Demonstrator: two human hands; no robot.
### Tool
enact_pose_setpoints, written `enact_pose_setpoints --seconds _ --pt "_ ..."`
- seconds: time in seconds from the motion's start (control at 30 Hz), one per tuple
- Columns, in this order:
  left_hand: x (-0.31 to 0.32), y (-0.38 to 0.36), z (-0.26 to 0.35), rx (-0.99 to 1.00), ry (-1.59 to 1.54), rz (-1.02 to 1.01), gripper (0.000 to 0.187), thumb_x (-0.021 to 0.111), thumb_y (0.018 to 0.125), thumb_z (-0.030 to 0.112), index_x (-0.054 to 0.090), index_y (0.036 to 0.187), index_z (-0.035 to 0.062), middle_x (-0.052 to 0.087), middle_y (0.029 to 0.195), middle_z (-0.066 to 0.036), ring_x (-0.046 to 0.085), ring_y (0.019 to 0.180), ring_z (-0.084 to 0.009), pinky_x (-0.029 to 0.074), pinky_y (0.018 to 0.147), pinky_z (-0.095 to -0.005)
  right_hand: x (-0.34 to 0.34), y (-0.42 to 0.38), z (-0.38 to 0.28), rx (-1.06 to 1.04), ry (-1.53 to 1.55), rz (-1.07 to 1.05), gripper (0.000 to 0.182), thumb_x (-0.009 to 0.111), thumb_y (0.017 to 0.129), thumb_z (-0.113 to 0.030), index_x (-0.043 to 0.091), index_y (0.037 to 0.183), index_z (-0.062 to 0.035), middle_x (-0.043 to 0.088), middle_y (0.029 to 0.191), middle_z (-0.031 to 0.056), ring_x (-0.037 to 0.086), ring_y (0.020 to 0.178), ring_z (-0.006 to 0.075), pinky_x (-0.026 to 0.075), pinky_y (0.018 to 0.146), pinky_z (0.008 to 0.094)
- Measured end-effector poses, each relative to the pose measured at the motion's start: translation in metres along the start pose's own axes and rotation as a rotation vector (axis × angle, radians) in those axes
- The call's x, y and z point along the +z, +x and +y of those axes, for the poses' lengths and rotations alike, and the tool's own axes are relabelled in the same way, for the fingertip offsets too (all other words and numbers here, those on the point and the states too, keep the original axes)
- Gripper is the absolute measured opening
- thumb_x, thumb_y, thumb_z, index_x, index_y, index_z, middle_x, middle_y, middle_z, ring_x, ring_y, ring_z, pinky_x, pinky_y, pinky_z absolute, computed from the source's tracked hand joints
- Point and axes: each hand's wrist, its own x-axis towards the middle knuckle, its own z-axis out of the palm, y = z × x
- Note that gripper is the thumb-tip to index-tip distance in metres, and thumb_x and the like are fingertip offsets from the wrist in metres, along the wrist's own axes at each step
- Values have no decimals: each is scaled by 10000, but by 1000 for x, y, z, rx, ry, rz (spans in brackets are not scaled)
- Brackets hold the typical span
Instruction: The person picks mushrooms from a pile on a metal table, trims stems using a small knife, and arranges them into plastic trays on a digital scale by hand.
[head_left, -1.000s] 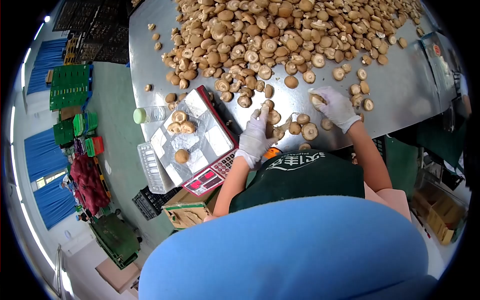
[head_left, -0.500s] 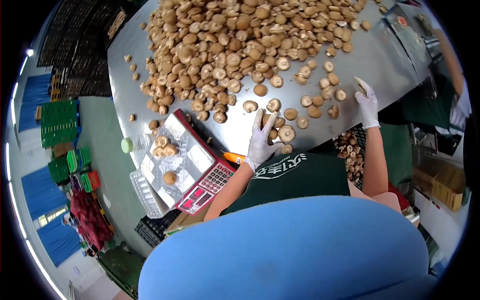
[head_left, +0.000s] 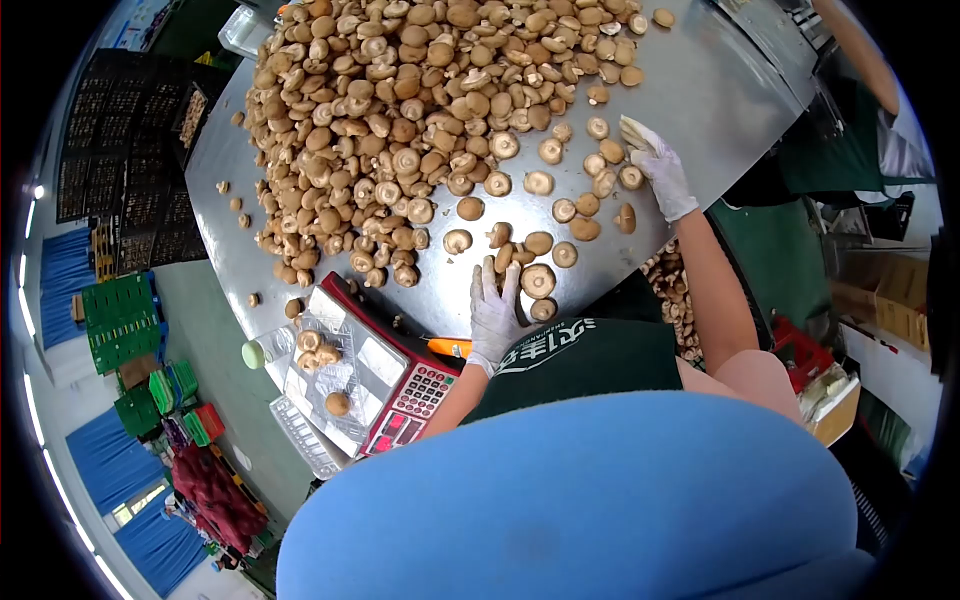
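Both my hands wear thin white gloves. My left hand rests on the metal table with its fingers apart, beside a small group of mushrooms on its right. My right hand reaches over the table at the right, its fingers extended near a few loose mushrooms; nothing shows in its grasp. Beyond both hands lies a large heap of brown mushrooms. A red scale stands left of my left hand, and a clear plastic tray on it holds several mushrooms.
An orange-handled tool lies between the scale and my left hand. A bottle with a pale green cap stands beside the scale. Below the table edge are more mushrooms. Another person's arm shows at the upper right.
The view has turned, and the table and scale appear shifted. My right hand is now closer to the loose mushrooms on its left. My left hand stays beside its group.
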Motion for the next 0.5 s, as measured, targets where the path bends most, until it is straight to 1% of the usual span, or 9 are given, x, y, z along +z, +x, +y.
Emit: enact_pose_setpoints --seconds 0.1,0.2,0.23,0.3,0.33,0.37,0.43,0.47,0.5 --pt "-7 14 7 58 -174 50 1093 927 574 262 366 1502 125 289 1513 -308 363 1367 -487 389 1106 -492 -4 9 -2 21 52 -102 621 611 899 -132 424 1466 39 475 1494 156 423 1410 246 316 1178 344" --pt "-5 36 -6 87 -456 146 1078 896 599 65 337 1519 111 333 1520 -244 445 1345 -412 477 1030 -411 -7 13 -17 62 82 -215 668 623 893 -193 402 1478 41 453 1511 160 400 1428 251 310 1185 347" --pt "-4 38 -5 -59 -702 68 1102 871 635 14 270 1554 101 343 1531 -197 433 1382 -340 499 1009 -366 -6 13 -23 92 108 -262 687 626 889 -216 393 1482 42 445 1516 161 393 1433 252 308 1188 349" --pt "10 51 -8 22 -1148 98 1140 798 711 -78 111 1597 128 280 1571 -179 398 1398 -272 542 966 -360 -4 15 -27 89 143 -288 689 616 885 -214 391 1482 46 444 1517 162 394 1432 251 306 1190 347" --pt "17 56 -7 78 -1232 111 1130 735 747 -138 42 1599 127 256 1581 -161 391 1395 -269 535 984 -380 -1 16 -27 89 178 -320 691 606 881 -211 388 1483 49 442 1518 162 395 1431 251 304 1192 346" --pt "17 56 -4 -16 -1308 39 1116 770 748 -84 67 1596 99 270 1572 -165 394 1391 -266 503 1027 -377 0 18 -25 89 183 -316 691 606 881 -211 388 1483 49 442 1518 162 395 1431 251 304 1192 346" --pt "34 71 -6 90 -986 138 1107 804 747 -19 89 1588 60 293 1557 -165 406 1380 -267 475 1059 -390 3 22 -20 76 213 -396 691 593 873 -189 382 1483 56 442 1517 164 403 1424 248 306 1192 345" --pt "35 77 5 55 -1131 129 1103 831 738 31 116 1578 33 330 1529 -162 434 1357 -267 468 1065 -395 5 23 -20 76 215 -385 691 593 873 -189 382 1483 56 442 1517 164 403 1424 248 306 1192 345" --pt "39 80 16 20 -1275 94 1076 804 748 -1 124 1580 47 355 1507 -161 460 1334 -268 475 1052 -384 8 24 -20 90 201 -432 677 585 863 -172 401 1473 57 448 1513 165 412 1415 247 309 1189 344"
